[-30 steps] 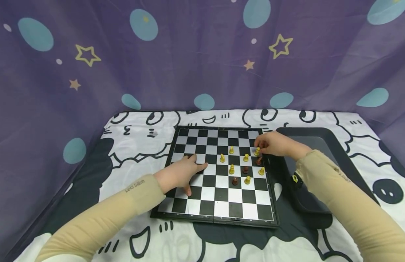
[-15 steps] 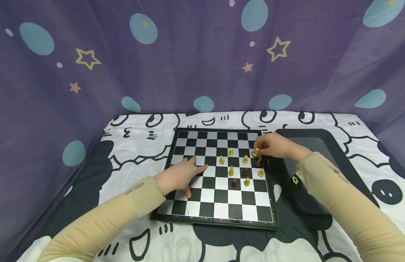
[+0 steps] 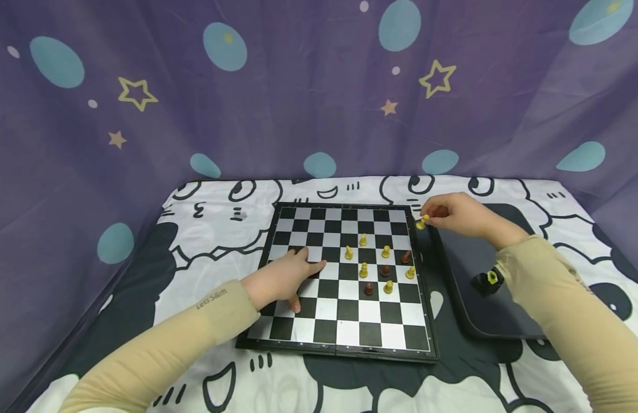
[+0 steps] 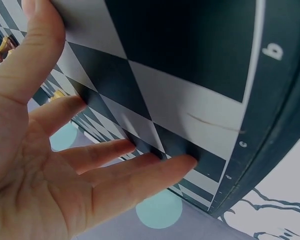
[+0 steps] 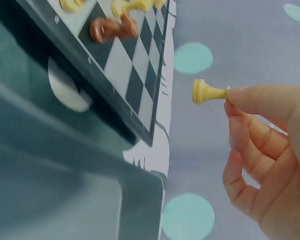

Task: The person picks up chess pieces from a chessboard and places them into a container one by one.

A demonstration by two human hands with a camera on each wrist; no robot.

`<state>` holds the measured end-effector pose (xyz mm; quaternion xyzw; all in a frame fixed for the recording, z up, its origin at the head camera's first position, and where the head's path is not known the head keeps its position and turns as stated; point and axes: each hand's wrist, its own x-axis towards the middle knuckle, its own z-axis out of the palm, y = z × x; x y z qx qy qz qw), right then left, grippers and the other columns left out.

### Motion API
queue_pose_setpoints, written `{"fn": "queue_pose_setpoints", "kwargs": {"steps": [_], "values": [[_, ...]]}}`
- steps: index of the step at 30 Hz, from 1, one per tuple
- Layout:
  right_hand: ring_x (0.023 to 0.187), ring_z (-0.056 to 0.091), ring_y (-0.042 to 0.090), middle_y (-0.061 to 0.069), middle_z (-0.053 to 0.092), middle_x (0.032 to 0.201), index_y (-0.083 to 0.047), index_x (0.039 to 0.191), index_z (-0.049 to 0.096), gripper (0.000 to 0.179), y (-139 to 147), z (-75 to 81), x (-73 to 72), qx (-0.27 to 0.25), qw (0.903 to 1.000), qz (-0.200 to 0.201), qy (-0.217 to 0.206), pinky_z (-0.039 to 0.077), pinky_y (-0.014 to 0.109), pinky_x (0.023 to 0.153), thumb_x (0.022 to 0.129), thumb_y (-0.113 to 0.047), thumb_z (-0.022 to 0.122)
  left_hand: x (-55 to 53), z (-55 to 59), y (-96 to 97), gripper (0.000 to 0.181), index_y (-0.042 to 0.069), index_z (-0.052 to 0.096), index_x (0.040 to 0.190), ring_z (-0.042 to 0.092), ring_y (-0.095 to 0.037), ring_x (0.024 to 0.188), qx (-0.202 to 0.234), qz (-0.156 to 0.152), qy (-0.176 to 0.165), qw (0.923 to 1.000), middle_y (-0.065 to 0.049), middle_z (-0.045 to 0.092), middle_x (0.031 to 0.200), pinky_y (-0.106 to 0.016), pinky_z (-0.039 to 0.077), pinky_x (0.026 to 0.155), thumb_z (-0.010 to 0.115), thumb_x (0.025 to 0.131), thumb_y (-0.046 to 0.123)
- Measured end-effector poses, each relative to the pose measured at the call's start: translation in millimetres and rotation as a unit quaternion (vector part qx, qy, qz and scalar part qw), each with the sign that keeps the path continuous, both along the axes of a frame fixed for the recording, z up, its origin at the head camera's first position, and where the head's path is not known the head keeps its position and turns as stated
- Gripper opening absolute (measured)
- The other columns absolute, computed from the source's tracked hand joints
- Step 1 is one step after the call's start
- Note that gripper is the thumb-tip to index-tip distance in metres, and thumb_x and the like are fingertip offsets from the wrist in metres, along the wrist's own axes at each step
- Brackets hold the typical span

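Between thumb and fingers, my right hand (image 3: 455, 215) pinches a yellow chess piece (image 5: 206, 92) by its top, base outward. It is held in the air past the right edge of the chessboard (image 3: 319, 307), beside the dark tray. On the left part of the board rests my left hand (image 3: 285, 277), its spread fingertips (image 4: 182, 164) touching the squares. Several yellow chess pieces stand on the board's right half, one being a yellow piece (image 3: 363, 271) near the middle. Among them are brown pieces, including a brown knight (image 5: 112, 29) close to the right edge.
A dark grey tray (image 3: 466, 310) lies right of the board, partly covered by my right forearm. Under both spreads a white and black cartoon cloth (image 3: 221, 201). A purple curtain (image 3: 277, 115) with stars and ovals hangs behind.
My right hand has lifted the yellow chess piece off the board's right edge and carried it right, toward the tray. The left hand stays in place on the board.
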<state>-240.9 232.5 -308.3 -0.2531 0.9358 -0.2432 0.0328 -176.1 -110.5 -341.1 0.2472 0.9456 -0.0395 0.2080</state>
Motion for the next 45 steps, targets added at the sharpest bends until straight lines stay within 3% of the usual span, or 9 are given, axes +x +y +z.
{"fn": "queue_pose_setpoints", "kwargs": {"steps": [9, 21, 32, 45], "values": [[0.074, 0.060, 0.014, 0.006, 0.069, 0.084, -0.002, 0.099, 0.068, 0.016, 29, 6.7, 2.3, 0.026, 0.9991, -0.029, 0.017, 0.047, 0.030, 0.064, 0.085, -0.003, 0.063, -1.1, -0.5, -0.8, 0.109, 0.023, 0.035, 0.148, 0.033, -0.046, 0.133, 0.008, 0.009, -0.007, 0.9999, -0.026, 0.026, 0.151, -0.051, 0.043, 0.100, 0.087, 0.053, 0.029], [0.076, 0.058, 0.007, 0.008, 0.070, 0.085, -0.002, 0.096, 0.069, 0.012, 57, -13.0, -7.6, 0.023, 0.9978, -0.061, 0.009, 0.047, 0.026, 0.067, 0.084, -0.003, 0.066, -0.4, -1.2, -1.3, 0.109, 0.023, 0.036, 0.147, 0.036, -0.045, 0.131, 0.003, 0.007, -0.003, 1.0000, -0.026, 0.028, 0.150, -0.049, 0.043, 0.101, 0.088, 0.052, 0.030], [0.072, 0.056, 0.012, 0.008, 0.067, 0.079, 0.002, 0.093, 0.067, 0.010, 61, -41.1, -22.6, 0.016, 0.9968, -0.074, -0.024, 0.044, 0.029, 0.062, 0.083, -0.001, 0.064, 1.4, 0.2, -0.4, 0.108, 0.022, 0.036, 0.147, 0.032, -0.046, 0.134, 0.012, 0.010, -0.005, 0.9999, -0.026, 0.026, 0.151, -0.050, 0.041, 0.102, 0.087, 0.052, 0.028], [0.069, 0.056, 0.015, 0.008, 0.065, 0.075, 0.004, 0.089, 0.066, 0.009, 48, -54.0, -30.4, 0.035, 0.9979, -0.051, -0.019, 0.044, 0.032, 0.062, 0.081, 0.000, 0.064, 2.3, -0.8, -0.9, 0.108, 0.023, 0.036, 0.148, 0.031, -0.046, 0.135, 0.011, 0.013, -0.003, 0.9999, -0.026, 0.026, 0.151, -0.050, 0.040, 0.103, 0.086, 0.052, 0.028]]}}
